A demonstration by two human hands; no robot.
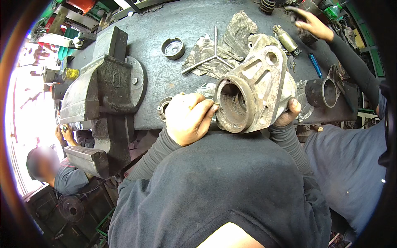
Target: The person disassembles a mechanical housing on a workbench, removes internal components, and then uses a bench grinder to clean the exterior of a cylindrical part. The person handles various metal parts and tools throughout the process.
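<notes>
A grey cast-metal housing (268, 89), worn and dirty, is tilted over the bench's near edge with its round open end facing me. My right hand (288, 113) is wrapped round its lower right side, the thumb showing. At the left of the round rim, my left hand (191, 118) is closed in a pinch, fingertips touching or almost touching the metal. What those fingers hold is too small to make out. A ring-shaped metal part (163, 108) lies partly hidden behind my left hand. Beyond the housing, a three-armed metal wrench (215, 56) rests on crumpled dirty paper (237, 35).
A large bench vise (105, 89) stands at left. A round metal cap (173, 48) lies on the dark bench (161, 25). To the right are a cylindrical solenoid (285, 40), a blue-handled tool (315, 66) and a metal cylinder (321, 93). A co-worker's arm (351, 62) reaches in; another person sits lower left.
</notes>
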